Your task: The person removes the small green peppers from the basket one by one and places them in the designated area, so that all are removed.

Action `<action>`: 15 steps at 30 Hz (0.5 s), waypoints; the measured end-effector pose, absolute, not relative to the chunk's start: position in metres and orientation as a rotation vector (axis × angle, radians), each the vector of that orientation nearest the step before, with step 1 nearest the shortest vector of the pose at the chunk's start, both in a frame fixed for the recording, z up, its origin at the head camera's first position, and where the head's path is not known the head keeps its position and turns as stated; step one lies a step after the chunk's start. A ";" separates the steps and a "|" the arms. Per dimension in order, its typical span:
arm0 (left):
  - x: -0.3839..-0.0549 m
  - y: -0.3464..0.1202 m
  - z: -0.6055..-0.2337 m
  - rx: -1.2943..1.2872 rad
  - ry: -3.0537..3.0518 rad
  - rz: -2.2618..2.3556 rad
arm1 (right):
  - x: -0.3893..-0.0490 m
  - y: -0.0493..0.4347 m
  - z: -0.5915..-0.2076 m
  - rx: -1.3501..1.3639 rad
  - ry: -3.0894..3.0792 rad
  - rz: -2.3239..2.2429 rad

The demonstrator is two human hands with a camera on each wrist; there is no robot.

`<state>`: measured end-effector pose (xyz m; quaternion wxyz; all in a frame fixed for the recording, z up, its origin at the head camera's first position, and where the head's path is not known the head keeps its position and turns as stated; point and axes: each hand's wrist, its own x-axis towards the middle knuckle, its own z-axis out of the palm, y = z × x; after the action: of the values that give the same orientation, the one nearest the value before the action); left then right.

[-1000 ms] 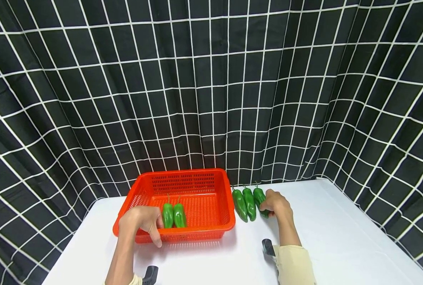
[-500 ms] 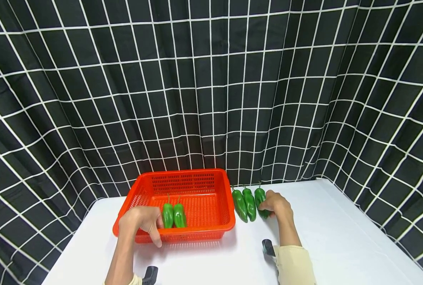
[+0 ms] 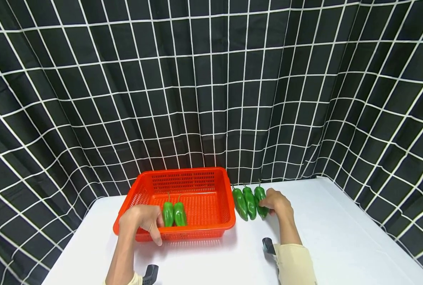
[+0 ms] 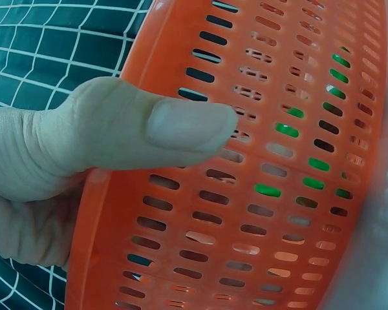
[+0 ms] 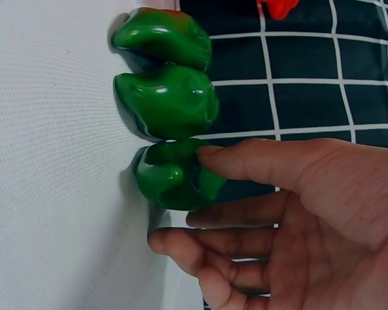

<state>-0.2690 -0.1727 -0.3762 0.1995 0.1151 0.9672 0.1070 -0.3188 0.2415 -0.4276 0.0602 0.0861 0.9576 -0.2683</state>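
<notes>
My left hand (image 3: 143, 221) grips the near rim of a red perforated plastic basket (image 3: 204, 232), its thumb (image 4: 181, 129) outside the wall and the fingers mostly hidden behind it. Inside the basket two green peppers (image 3: 180, 214) lie side by side, stems pointing away. To the right of the basket, three more green peppers lie in a row on the white table: a left one (image 3: 239, 204), a middle one (image 3: 249, 202) and a right one (image 5: 165, 184). My right hand (image 3: 277, 204) pinches the right pepper between thumb and fingers; this pepper touches the middle one.
The white table (image 3: 340, 237) stretches to the right of the peppers and in front of the basket. A black curtain with a white grid (image 3: 211, 99) hangs behind the table and along both sides.
The right pepper has swung straighter and shifted left against the middle pepper, with my right hand on it. My left hand and the basket have stayed in place.
</notes>
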 end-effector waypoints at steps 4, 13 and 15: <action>-0.268 -0.173 -0.376 0.311 2.704 0.302 | -0.318 0.239 -0.425 0.271 2.911 -0.813; -0.270 -0.174 -0.376 0.316 2.703 0.298 | -0.313 0.236 -0.407 0.231 2.983 -0.755; -0.270 -0.174 -0.376 0.307 2.699 0.304 | -0.311 0.231 -0.402 0.217 3.011 -0.748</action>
<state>-0.2700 -0.1737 -0.3762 0.2027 0.1099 0.9669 0.1089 -0.3114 0.2314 -0.4024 0.0157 0.0697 0.9681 -0.2403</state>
